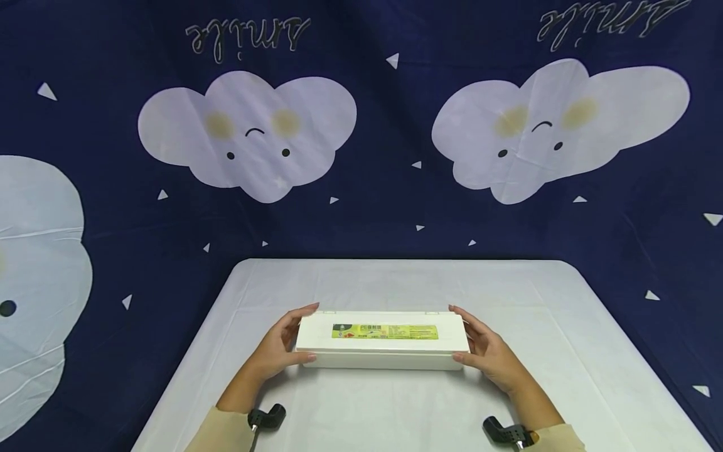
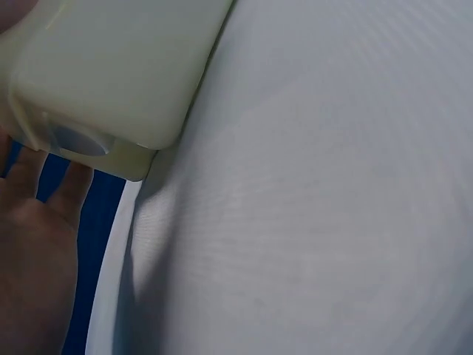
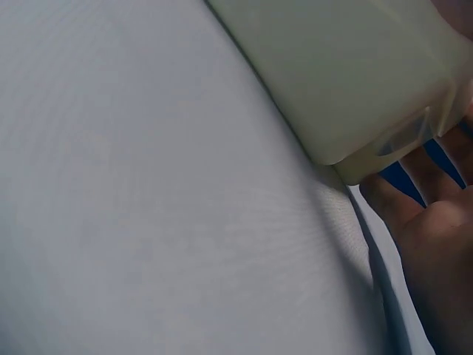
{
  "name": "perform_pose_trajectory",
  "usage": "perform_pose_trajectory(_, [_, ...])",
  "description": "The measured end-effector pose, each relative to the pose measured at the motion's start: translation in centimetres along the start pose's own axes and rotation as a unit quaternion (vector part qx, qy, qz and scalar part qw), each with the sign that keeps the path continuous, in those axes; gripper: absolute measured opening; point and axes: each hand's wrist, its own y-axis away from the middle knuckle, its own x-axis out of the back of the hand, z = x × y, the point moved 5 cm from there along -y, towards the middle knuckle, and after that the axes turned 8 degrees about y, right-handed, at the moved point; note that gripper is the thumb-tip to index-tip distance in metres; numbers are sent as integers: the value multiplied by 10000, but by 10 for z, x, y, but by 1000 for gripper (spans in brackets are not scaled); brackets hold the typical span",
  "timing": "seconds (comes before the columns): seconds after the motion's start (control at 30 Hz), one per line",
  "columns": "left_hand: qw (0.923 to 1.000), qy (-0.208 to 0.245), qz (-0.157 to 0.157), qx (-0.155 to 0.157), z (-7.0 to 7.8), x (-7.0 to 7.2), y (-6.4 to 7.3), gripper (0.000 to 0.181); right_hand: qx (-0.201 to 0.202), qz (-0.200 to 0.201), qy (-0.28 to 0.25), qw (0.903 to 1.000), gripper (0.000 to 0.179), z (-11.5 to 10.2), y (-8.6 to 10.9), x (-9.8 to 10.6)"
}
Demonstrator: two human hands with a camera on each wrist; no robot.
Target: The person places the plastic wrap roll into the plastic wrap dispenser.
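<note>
A long white cling film box (image 1: 384, 361) with a yellow-green label (image 1: 385, 331) on its lid lies crosswise at the middle of the white table. Its lid looks closed. My left hand (image 1: 277, 348) grips the box's left end, thumb on the front edge and fingers round the end toward the back. At the opposite end my right hand (image 1: 494, 358) holds it the same way. Both wrist views show the box's end close up, the left hand (image 2: 37, 237) and right hand (image 3: 436, 229) with fingers along its end. What lies inside the box is hidden.
A white cloth covers the table (image 1: 395, 414), whose far corners are rounded. Behind it hangs a dark blue curtain (image 1: 390, 138) printed with clouds and small triangles. Black wrist cameras (image 1: 268, 417) sit by both sleeves.
</note>
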Motion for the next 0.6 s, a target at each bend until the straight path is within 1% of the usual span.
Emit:
perform_pose_trajectory(0.13, [9998, -148, 44, 84, 0, 1, 0, 93, -38, 11, 127, 9999, 97, -1, -1, 0])
perform_pose_trajectory(0.3, [9999, -124, 12, 80, 1, 1, -2, 93, -144, 39, 272, 9995, 96, -3, -1, -2])
perform_pose_trajectory(0.5, [9991, -127, 147, 378, 1, 4, -3, 95, -127, 48, 372, 9992, 94, -8, -1, -3])
perform_pose_trajectory(0.6, [9988, -138, 102, 460, 0, 3, -4, 93, -62, 36, 460, 9989, 91, -9, -1, -3])
